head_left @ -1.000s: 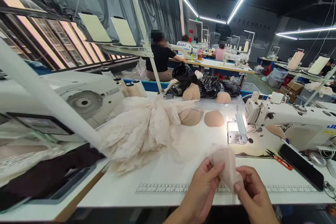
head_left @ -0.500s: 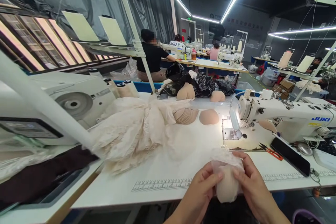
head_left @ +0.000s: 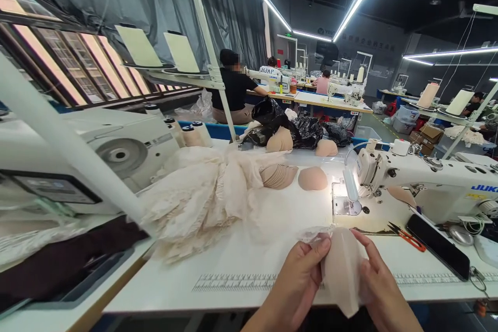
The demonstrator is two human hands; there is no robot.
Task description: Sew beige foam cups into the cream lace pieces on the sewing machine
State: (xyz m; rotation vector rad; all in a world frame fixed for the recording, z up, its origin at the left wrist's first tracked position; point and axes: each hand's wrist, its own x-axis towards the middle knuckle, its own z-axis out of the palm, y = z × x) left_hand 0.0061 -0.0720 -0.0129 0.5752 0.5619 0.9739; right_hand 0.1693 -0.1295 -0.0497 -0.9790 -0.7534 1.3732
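A beige moulded cup piece with sheer fabric over it [head_left: 342,272] is held upright between my hands at the table's front edge. My left hand [head_left: 301,275] pinches its left side, with thin lace bunched above the fingers. On its right side, my right hand [head_left: 379,282] grips the edge with thumb and fingers. Beyond them stands the white sewing machine [head_left: 436,176] with its lamp lit. A single beige cup [head_left: 313,179] and a fanned stack of cups [head_left: 278,176] lie left of the needle area.
Cream lace fabric [head_left: 202,192] is heaped on the left. Orange-handled snips [head_left: 412,241] and a black phone [head_left: 438,246] lie at the right. Black plastic bags [head_left: 307,132] sit behind the table. A person in black [head_left: 231,88] sits farther back.
The covered cup has been turned in my hands and its folded, smoother side now shows. The lace has shifted to the left hand. The whole view has moved slightly.
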